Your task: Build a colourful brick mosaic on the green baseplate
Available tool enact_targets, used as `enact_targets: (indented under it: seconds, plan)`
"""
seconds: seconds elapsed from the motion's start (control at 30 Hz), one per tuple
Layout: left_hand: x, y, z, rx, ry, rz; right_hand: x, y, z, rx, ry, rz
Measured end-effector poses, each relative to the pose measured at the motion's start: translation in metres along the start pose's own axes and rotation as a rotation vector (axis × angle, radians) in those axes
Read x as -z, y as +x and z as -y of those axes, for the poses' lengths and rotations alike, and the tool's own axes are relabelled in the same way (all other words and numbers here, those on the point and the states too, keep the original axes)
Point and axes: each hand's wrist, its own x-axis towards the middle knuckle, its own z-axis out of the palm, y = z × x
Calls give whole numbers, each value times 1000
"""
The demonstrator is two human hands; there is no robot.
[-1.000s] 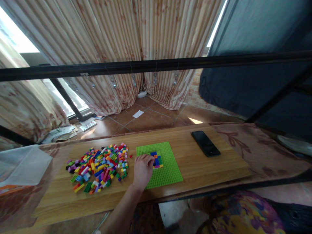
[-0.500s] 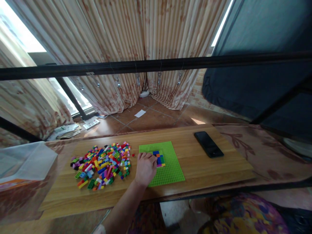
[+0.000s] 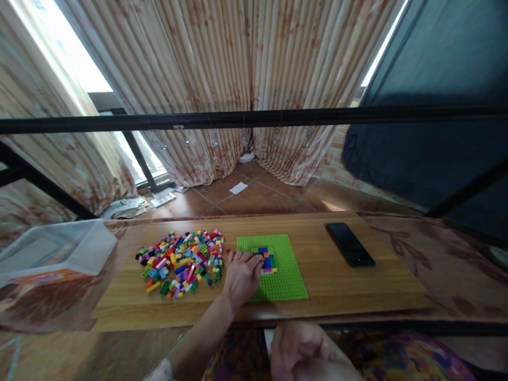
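Now, status:
left hand (image 3: 241, 276): still flat on green baseplate (image 3: 283, 275), fingers narrow, pressing at brick cluster (image 3: 266, 261)
right hand (image 3: 307, 353): newly up below desk's near edge, loosely curled, grip unclear
loose bricks (image 3: 182, 261): desk's left half, unmoved

Light-brown wooden plank surface (image 3: 325, 286), long, grain running left to right, lying on brown floral-patterned cloth (image 3: 436, 254). On surface: loose heap of small multicoloured plastic building bricks (image 3: 182, 262) at left; square bright-green studded plastic baseplate (image 3: 283, 280) at centre, just beside heap, few coloured bricks pressed onto it; black flat rectangular smartphone (image 3: 350, 244) face up at right, well apart from baseplate. Clear plastic storage box (image 3: 55, 251) on cloth off plank's left end.
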Motion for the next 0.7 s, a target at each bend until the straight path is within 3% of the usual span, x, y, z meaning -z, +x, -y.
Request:
enact_targets:
  seconds: [0.13,0.3,0.47,0.7]
  plan:
    - [7,-20,13,93,-55,-93,29,3,12,20,-197,-391]
    - [17,-57,32,234,-111,-184,98,10,13,121,-817,-915]
    - [23,-87,42,334,-132,-230,153,22,8,177,-1297,-928]
    - [26,-102,50,411,-108,-265,180,40,2,332,-1650,-905]
